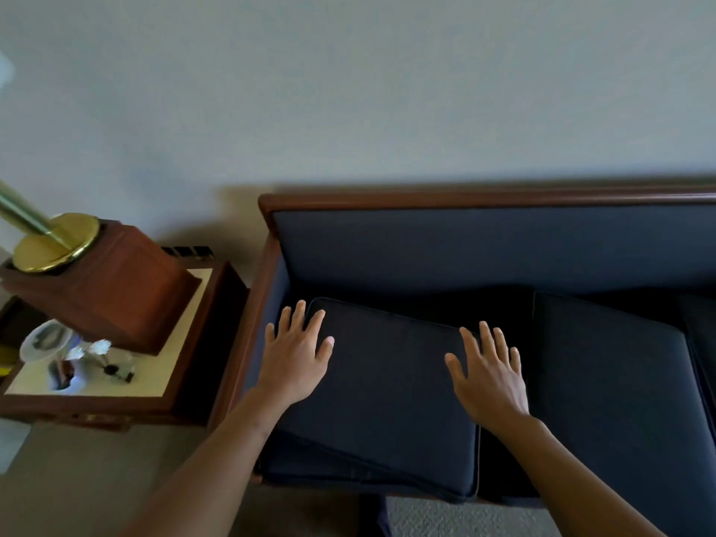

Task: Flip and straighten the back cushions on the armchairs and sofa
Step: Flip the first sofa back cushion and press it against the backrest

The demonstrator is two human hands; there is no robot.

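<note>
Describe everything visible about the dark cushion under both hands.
The cushion is dark navy fabric, rectangular with rounded, piped corners. It lies flat and slightly skewed on the sofa's left seat, its front edge overhanging. The left hand and right hand lie on it, palms down, fingers spread. A second cushion lies at its right.

I am standing in front of the sofa [465,242], its backrest lying at twelve o'clock against the wall [348,91]. A cushion [387,381] is lying flat on the seat at its left end, slightly askew. My left hand [296,360] is resting on its corner at ten o'clock, my right hand [490,375] on its edge at two o'clock. A second cushion [612,401] is lying at three o'clock beside it. At nine o'clock a side table [186,343] is standing against the sofa's arm, carrying a lamp base [104,288].
</note>
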